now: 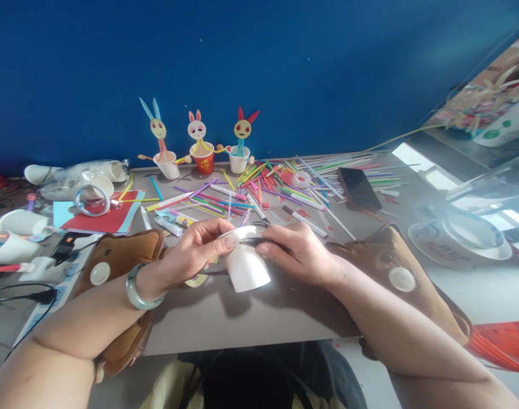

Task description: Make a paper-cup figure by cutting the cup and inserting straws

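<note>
A grey table (259, 318) is strewn with coloured straws (259, 190), and three rabbit figures (197, 145) are stood in cups by the blue wall. Near the table's front edge, a white paper cup (245, 267) is pinched at its rim by the left hand (195, 253). A dark pen (253, 241) is gripped in the closed right hand (297, 253), its tip at the rim. The cup is judged light and easily crushed, so it is best held gently at the rim

Bright daylight from the right, glare there, edges warped and soft.
</note>
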Demonstrator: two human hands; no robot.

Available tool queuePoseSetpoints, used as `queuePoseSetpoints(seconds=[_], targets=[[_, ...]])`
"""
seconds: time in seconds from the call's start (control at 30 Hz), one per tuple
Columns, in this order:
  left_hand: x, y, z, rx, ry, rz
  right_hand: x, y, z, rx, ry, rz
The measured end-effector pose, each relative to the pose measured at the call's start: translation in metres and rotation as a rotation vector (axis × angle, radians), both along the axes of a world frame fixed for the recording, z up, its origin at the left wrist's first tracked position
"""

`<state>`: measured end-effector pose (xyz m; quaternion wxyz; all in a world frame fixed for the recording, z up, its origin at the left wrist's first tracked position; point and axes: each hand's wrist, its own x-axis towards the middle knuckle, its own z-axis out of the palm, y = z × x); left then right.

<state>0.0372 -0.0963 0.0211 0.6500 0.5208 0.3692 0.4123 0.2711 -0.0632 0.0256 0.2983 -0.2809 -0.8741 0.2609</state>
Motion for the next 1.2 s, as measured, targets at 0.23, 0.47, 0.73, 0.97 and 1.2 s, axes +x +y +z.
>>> queuePoseSetpoints(seconds=[0.23,0.47,0.73,0.97,1.2], targets=[[0.000,0.003,-0.004,0.078,0.047,0.100,-0.013,0.007,-0.015,-0.386,0.299,-0.274],[0.002,0.003,-0.004,0.354,0.290,0.230,-0.018,0.010,-0.019,-0.537,0.243,-0.204],[0.001,0.002,-0.016,0.967,0.457,0.388,-0.016,0.012,-0.025,-0.512,0.362,-0.173],[0.002,0.004,-0.029,0.735,0.299,0.362,-0.015,0.009,-0.024,-0.448,0.439,-0.188],[0.009,-0.001,-0.020,0.334,0.139,0.124,-0.020,0.005,-0.026,-0.386,0.346,-0.142]])
